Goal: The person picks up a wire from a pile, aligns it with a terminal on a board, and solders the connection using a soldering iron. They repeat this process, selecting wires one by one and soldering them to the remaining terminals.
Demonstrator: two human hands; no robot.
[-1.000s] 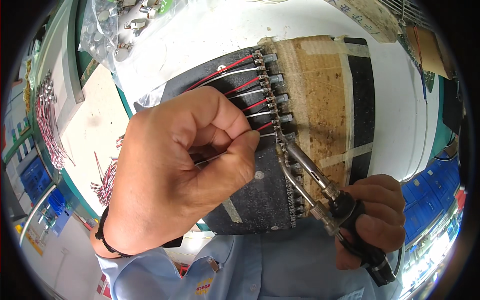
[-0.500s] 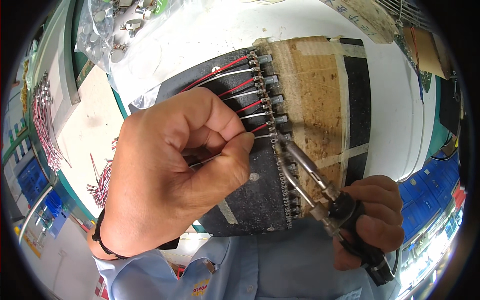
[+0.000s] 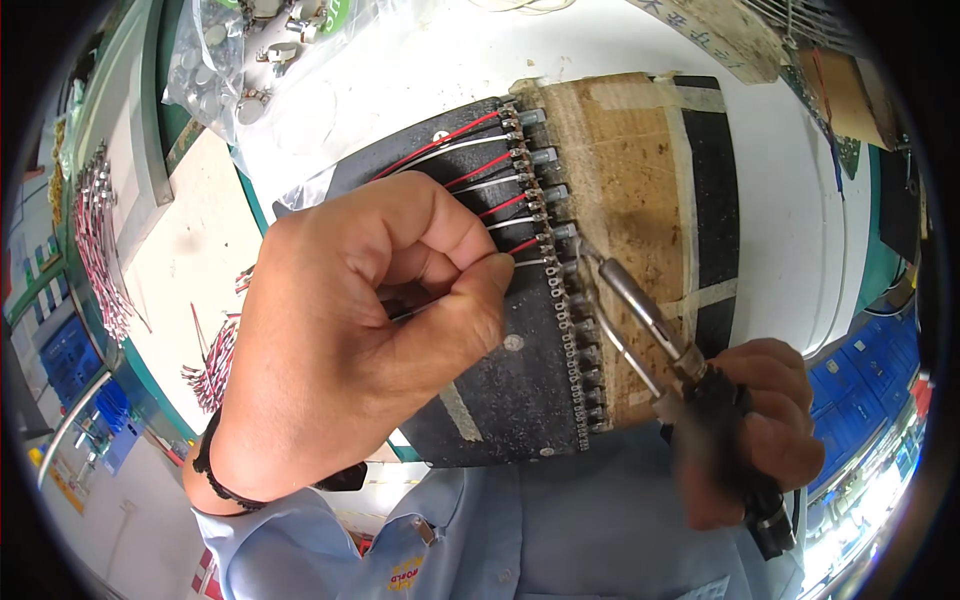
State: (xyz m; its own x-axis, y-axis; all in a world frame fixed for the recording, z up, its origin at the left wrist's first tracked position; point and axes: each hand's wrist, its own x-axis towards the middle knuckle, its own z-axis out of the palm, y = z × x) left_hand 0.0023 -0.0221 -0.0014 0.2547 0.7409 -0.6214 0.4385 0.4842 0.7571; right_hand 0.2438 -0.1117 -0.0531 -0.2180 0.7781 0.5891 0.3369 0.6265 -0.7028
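While the left hand (image 3: 350, 330) pinches a white wire (image 3: 530, 263) between thumb and forefinger over the board (image 3: 500, 400), the right hand (image 3: 775, 430) is wrapped round the handle of an iron (image 3: 640, 300) at the board's lower right. The board lies on the white surface (image 3: 800, 200), and the row of terminals (image 3: 572, 350) runs down its middle, with grey posts (image 3: 556, 194) along the row's right side. In the board's upper part, red wires (image 3: 480, 127) and white ones alternate and reach the terminals, so that stretch looks done, though the joints are too small to judge. The pinched wire is the lowest in view and its end meets the row; whether it is fixed, I cannot tell. Below it, the terminals down to the board's lower edge appear bare, so more than half seem left. The iron's blurred tip is just right of the row, and contact is unclear. Left of the board lies a wire bundle (image 3: 213, 370); beyond its upper left corner, a clear bag (image 3: 205, 75).
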